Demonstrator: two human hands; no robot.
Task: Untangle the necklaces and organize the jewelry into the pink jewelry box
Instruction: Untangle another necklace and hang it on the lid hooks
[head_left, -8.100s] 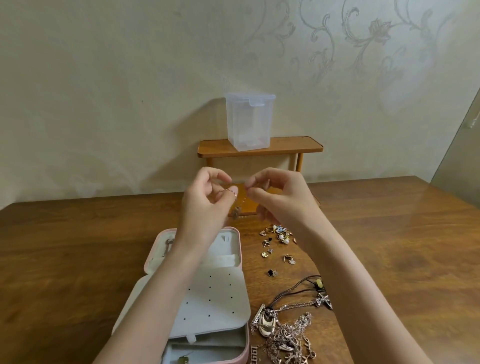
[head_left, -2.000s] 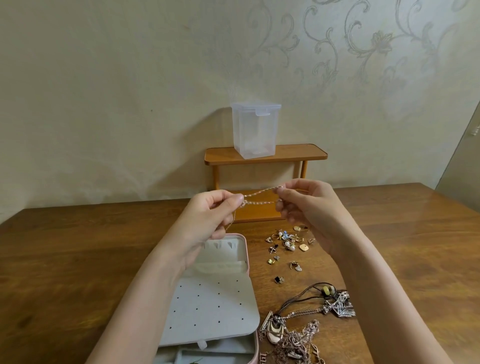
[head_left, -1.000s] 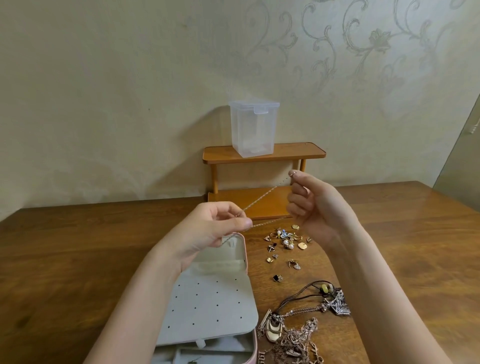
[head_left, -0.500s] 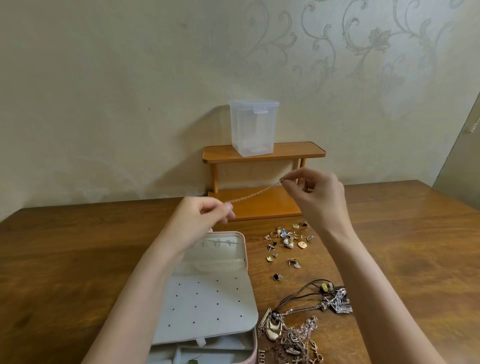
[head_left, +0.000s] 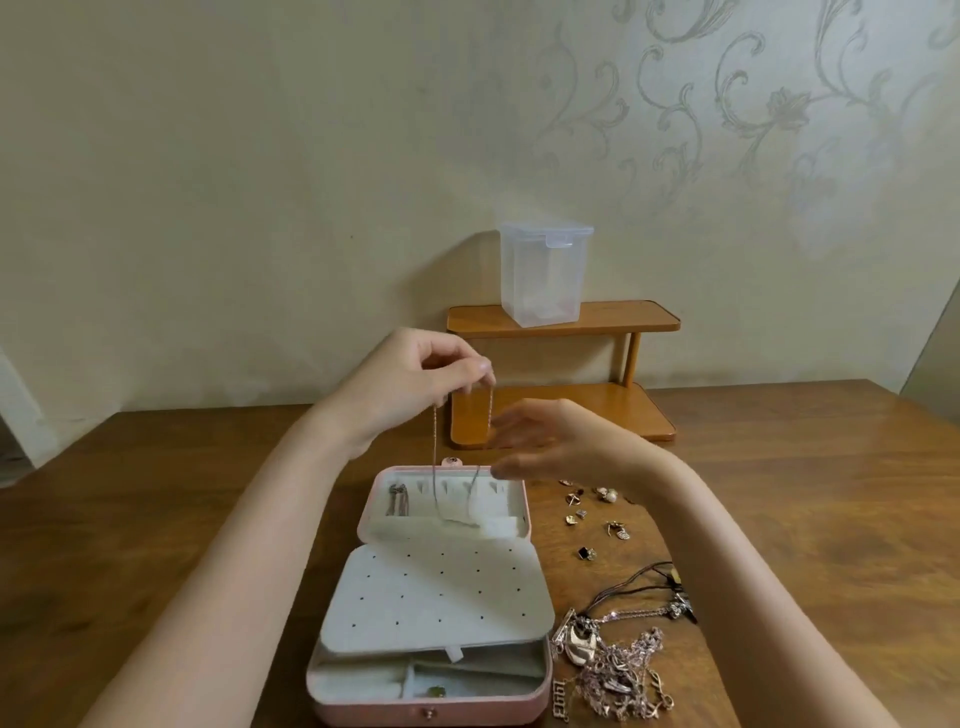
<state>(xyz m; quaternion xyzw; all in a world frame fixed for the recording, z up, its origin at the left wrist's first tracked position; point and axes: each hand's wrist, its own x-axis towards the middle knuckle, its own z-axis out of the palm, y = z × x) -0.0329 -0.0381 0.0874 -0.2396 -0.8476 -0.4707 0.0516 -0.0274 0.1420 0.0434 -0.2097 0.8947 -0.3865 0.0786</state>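
The pink jewelry box (head_left: 431, 714) lies open on the table, its white perforated panel (head_left: 436, 597) folded over the base. My left hand (head_left: 410, 384) is raised above the lid and pinches a thin chain necklace (head_left: 435, 457), which hangs in a loop down into the lid's hook section (head_left: 452, 493). My right hand (head_left: 556, 441), blurred, hovers open beside the hanging chain with fingers spread. Another chain (head_left: 397, 499) hangs on a lid hook. A tangled heap of necklaces (head_left: 618, 670) lies right of the box.
Small earrings and charms (head_left: 592, 512) are scattered right of the lid. A two-tier wooden shelf (head_left: 563, 317) stands at the wall with a clear plastic container (head_left: 543, 275) on top. A green item (head_left: 435, 692) sits in the box's base compartment.
The chain was stretched between both hands; now my right hand has let go and dropped lower, and my left hand lifts the chain so it dangles over the lid.
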